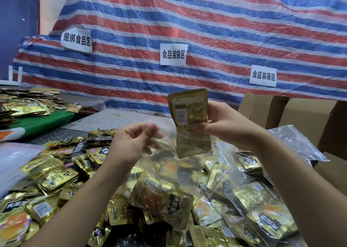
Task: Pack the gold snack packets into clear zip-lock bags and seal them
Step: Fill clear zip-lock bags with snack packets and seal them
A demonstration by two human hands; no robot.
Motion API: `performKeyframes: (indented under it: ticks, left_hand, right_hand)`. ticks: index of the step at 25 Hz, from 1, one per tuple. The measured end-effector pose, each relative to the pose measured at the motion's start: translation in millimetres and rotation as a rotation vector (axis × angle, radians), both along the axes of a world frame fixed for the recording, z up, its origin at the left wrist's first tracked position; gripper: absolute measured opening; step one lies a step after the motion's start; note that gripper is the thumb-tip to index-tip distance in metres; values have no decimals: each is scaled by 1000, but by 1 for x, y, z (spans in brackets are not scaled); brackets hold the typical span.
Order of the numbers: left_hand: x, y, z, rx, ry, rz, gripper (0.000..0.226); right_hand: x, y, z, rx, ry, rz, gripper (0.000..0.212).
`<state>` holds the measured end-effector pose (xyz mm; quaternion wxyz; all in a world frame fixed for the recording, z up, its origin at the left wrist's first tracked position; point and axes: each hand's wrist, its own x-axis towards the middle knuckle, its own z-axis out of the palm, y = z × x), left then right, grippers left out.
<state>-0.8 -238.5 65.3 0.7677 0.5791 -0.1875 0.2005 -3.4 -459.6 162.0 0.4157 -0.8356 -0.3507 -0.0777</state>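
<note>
My right hand [223, 126] grips a small stack of gold snack packets [188, 108], upright, with its lower half inside the mouth of a clear zip-lock bag [169, 164]. My left hand [131, 143] pinches the bag's upper left rim between thumb and fingers and holds the mouth apart. The bag hangs between my hands above a heap of loose gold packets [56, 175]. One gold packet [161, 199] lies low inside the bag.
Filled clear bags [262, 205] lie at the right, with open cardboard boxes [300, 119] behind them. More gold packets [24, 104] are piled on a green cloth at far left. A striped tarp [206, 31] with paper signs hangs behind.
</note>
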Motion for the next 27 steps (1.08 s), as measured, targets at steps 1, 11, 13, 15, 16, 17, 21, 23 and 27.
performKeyframes:
  ticks: [1,11,13,15,16,17,21,23,27]
  left_hand:
    - [1,-1,0,3,0,6,26]
    - [3,-3,-4,74,-52,64,34]
    - [2,-4,-4,105,-76,64,32]
    - [0,-5,-5,129,-96,56,31]
    - [-1,-6,-5,141,-108,43,31]
    - [-2,-7,-5,158,-122,33,32]
    - [-2,-10,-6,228,-136,81,36]
    - [-1,-10,-4,234,-125,110,38]
    - [-1,-11,7,232,-86,164,37]
  right_hand:
    - [-2,1,2,-42,1,-3,35]
    - [-11,25,9,-509,-28,-109,12]
    - [-12,30,11,-603,-35,-159,13]
    - [-14,35,13,-711,-23,-182,9]
    - [-15,39,14,-781,-2,-187,10]
    - [-15,43,14,-857,23,-192,10]
    - [-11,53,11,-1005,1,-209,5]
    - [-9,49,11,-957,-28,-219,4]
    - [-12,37,16,-812,-150,-237,22]
